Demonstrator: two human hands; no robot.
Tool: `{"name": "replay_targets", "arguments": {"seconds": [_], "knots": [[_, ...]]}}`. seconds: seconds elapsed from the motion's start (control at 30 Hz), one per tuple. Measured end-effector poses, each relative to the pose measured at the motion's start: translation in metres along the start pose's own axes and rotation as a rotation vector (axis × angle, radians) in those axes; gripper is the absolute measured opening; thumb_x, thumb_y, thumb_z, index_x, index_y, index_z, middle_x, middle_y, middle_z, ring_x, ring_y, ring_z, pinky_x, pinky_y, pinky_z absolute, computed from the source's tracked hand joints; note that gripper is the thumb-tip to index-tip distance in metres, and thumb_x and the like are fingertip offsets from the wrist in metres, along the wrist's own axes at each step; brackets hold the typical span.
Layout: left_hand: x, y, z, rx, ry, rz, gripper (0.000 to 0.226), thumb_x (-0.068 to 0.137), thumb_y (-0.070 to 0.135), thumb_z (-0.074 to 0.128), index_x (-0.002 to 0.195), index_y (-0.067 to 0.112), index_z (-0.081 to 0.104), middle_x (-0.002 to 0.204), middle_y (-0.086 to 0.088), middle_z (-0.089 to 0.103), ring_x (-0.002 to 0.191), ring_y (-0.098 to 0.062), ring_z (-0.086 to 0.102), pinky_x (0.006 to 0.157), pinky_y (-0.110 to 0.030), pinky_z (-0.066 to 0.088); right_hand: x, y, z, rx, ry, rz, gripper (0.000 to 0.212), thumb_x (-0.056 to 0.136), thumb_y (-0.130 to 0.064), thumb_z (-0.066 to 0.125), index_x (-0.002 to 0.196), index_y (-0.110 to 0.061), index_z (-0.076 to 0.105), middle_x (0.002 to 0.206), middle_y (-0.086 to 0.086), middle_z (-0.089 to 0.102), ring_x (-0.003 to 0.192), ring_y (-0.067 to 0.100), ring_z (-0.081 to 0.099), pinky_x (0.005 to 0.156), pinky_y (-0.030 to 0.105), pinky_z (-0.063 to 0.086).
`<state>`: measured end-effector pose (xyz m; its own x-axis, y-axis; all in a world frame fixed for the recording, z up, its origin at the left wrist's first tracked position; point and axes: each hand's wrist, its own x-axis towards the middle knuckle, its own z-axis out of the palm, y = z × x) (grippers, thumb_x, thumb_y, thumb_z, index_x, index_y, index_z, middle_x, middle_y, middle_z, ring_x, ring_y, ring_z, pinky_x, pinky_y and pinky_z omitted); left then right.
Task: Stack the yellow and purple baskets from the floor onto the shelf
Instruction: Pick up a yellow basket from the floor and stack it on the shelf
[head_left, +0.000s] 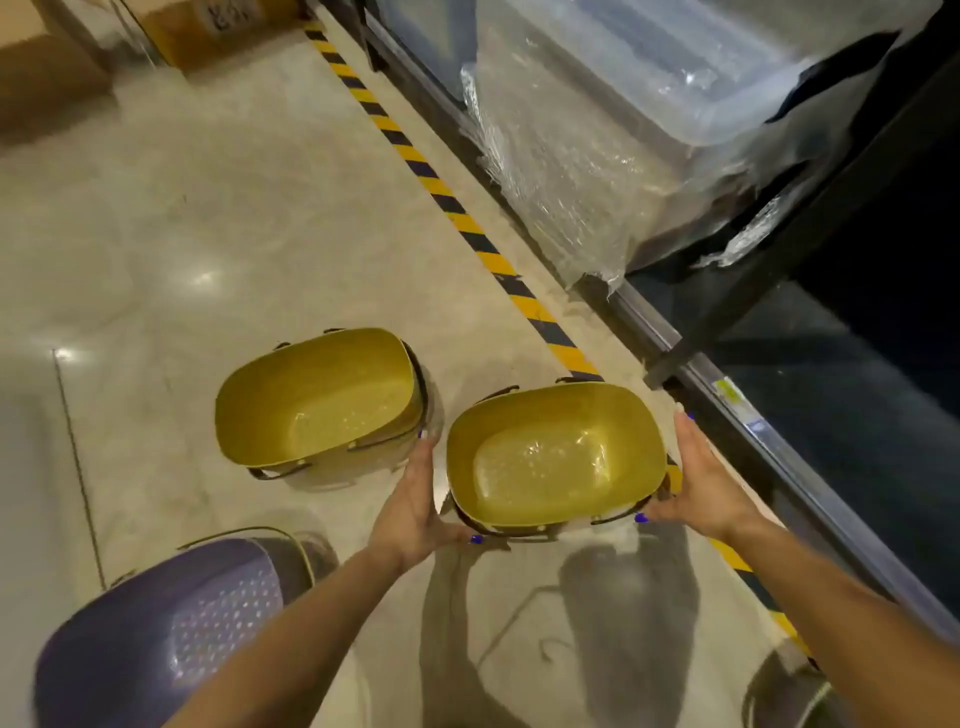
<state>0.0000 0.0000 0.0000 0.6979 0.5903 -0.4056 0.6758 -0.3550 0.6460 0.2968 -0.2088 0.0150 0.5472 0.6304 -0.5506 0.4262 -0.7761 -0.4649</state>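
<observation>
A yellow basket (553, 460) with dark folded handles is held between both hands, low over the floor beside the shelf. My left hand (415, 506) presses its left side and my right hand (701, 475) presses its right side. A second yellow basket (317, 400) stands on the floor just to the left, apart from the held one. A purple basket (171, 634) with a perforated bottom sits at the lower left, partly covered by my left forearm. The dark metal shelf (779, 447) runs along the right, its lower level dark inside.
Yellow-and-black hazard tape (457, 208) runs along the floor in front of the shelf. Plastic-wrapped clear bins (623, 130) fill the shelf at the upper right. Cardboard boxes (47, 78) stand at the far upper left. Another basket's rim (789, 686) shows at the bottom right.
</observation>
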Motion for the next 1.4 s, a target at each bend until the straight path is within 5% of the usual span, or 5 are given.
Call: {"name": "replay_targets", "arguments": {"seconds": [0.47, 0.6, 0.77, 0.9, 1.4], "knots": [[0.005, 0.046, 0.005, -0.201, -0.044, 0.072, 0.12, 0.063, 0.038, 0.087, 0.135, 0.07, -0.004, 0.129, 0.061, 0.021, 0.12, 0.03, 0.028, 0.092, 0.004, 0.028, -0.041, 0.038, 0.025, 0.358, 0.15, 0.045, 0.121, 0.065, -0.035, 0.087, 0.15, -0.043, 0.001, 0.129, -0.017, 0.048, 0.114, 0.012, 0.049, 0.088, 0.031, 0.045], [-0.018, 0.127, -0.021, -0.1, -0.138, 0.163, 0.125, 0.064, 0.039, 0.087, 0.148, 0.048, -0.004, 0.149, 0.033, 0.027, 0.135, 0.008, 0.03, 0.11, -0.015, 0.03, -0.122, 0.044, -0.026, 0.411, 0.209, 0.131, 0.125, 0.063, -0.039, 0.088, 0.149, -0.048, -0.002, 0.145, -0.005, 0.046, 0.124, 0.028, 0.05, 0.096, 0.048, 0.047], [-0.063, 0.248, -0.014, -0.007, -0.267, 0.217, 0.132, 0.062, 0.039, 0.085, 0.147, 0.029, -0.016, 0.157, 0.009, 0.016, 0.145, -0.022, 0.024, 0.114, -0.038, 0.03, -0.251, 0.078, -0.093, 0.679, 0.331, 0.282, 0.11, 0.072, -0.018, 0.083, 0.147, -0.051, 0.008, 0.129, -0.009, 0.051, 0.1, 0.0, 0.054, 0.071, 0.005, 0.044], [-0.093, 0.338, 0.026, 0.042, -0.389, 0.313, 0.134, 0.064, 0.027, 0.09, 0.148, 0.034, -0.016, 0.159, 0.01, 0.018, 0.144, -0.02, 0.026, 0.109, -0.031, 0.031, -0.363, 0.127, -0.121, 0.74, 0.486, 0.359, 0.064, 0.087, -0.025, 0.068, 0.134, -0.059, 0.04, 0.129, -0.014, 0.059, 0.115, 0.015, 0.059, 0.079, 0.023, 0.054], [-0.202, 0.38, 0.252, 0.003, -0.684, 0.449, 0.109, 0.066, 0.037, 0.087, 0.138, 0.066, 0.011, 0.127, 0.051, 0.041, 0.113, 0.026, 0.042, 0.076, 0.005, 0.037, -0.519, 0.314, -0.03, 0.785, 0.505, 0.64, 0.115, 0.069, -0.026, 0.083, 0.151, -0.039, 0.003, 0.152, 0.0, 0.036, 0.134, 0.03, 0.04, 0.102, 0.048, 0.041]]}}
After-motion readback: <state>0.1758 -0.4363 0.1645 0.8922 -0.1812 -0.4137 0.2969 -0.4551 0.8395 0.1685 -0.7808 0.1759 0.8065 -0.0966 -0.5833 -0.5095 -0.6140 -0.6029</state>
